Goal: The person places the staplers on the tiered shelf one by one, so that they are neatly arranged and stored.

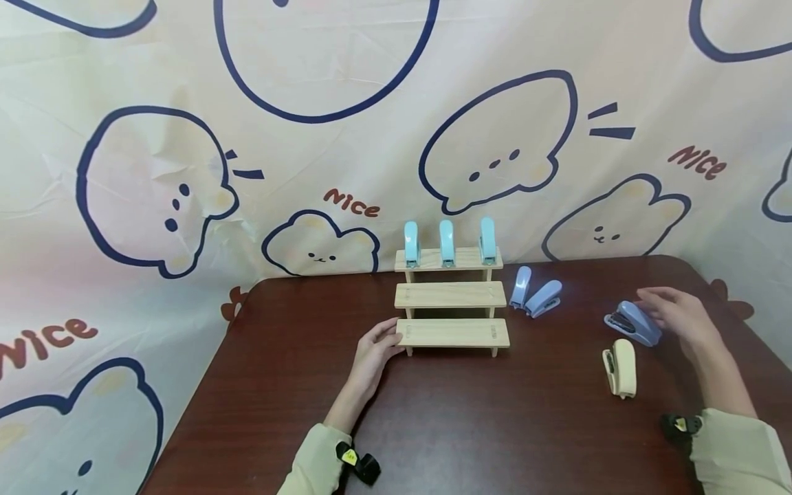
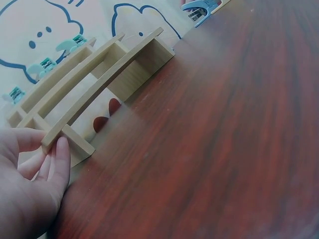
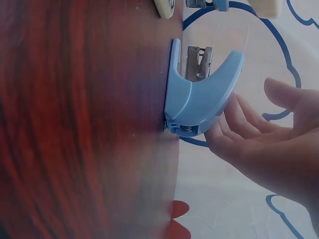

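Observation:
My left hand point(image 1: 375, 352) pinches the left end of the lowest step of a three-tier wooden stand point(image 1: 452, 333); in the left wrist view its thumb and fingers lie around the board's corner. Three light-blue staplers point(image 1: 447, 243) stand on the top tier. My right hand point(image 1: 680, 317) is beside a periwinkle-blue stapler point(image 1: 634, 324) resting on the table. In the right wrist view its fingers reach the stapler's point(image 3: 204, 97) far side and seem to touch it, while the thumb stays apart. A cream stapler point(image 1: 621, 368) lies nearer the person.
Two more blue staplers point(image 1: 544, 298) lie close together just right of the stand. The dark brown table point(image 1: 495, 426) ends against a patterned cloth backdrop point(image 1: 396, 158). Both wrists wear small black cameras point(image 1: 359, 463) over pale sleeves.

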A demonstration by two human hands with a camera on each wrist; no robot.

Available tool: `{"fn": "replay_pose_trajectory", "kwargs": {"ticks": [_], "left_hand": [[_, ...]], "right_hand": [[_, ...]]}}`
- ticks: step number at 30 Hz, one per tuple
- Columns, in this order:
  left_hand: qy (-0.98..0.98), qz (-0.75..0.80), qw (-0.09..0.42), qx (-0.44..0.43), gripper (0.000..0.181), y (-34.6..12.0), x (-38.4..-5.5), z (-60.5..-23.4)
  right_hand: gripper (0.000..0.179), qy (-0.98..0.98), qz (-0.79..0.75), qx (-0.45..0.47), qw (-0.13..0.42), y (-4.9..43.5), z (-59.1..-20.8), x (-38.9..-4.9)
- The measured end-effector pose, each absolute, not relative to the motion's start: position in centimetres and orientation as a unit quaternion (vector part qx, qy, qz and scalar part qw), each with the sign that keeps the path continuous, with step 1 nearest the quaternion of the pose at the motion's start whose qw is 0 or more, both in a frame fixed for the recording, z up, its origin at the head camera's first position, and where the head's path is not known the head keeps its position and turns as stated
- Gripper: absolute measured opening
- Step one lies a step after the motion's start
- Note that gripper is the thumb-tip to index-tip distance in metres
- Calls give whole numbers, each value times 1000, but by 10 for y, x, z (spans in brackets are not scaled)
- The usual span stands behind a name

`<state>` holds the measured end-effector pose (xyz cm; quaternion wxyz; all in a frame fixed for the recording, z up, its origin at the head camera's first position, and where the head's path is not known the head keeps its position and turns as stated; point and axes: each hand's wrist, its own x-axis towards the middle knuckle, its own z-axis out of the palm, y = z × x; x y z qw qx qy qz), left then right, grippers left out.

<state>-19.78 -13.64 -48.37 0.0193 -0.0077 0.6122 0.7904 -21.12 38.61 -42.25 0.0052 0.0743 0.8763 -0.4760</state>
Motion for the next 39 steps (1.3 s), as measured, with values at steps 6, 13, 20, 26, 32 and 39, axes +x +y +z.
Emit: {"fn": "replay_pose_trajectory", "kwargs": {"ticks": [6,13,20,26,32,39], "left_hand": [[611,791,22,-9,49,-136,-198,-483],[609,793,22,-16,47,-135,-199,-483],[613,790,20,-18,48,-135,-198,-482],[614,789,22,-18,47,-135,-198,-481],[614,789,19,-12,47,-136,-198,-482],[612,790,19,-12,47,-135,-198,-483]], "right_hand": [[69,886,-457,57,47,391,-426,-211],[65,900,-430,27,69,394,-427,-211],[72,903,-418,19,95,395,-428,-211],[72,893,-434,4,121,391,-429,-212],[69,900,-419,-1,122,389,-430,-214],[66,900,-422,-6,111,387,-431,-216]]}}
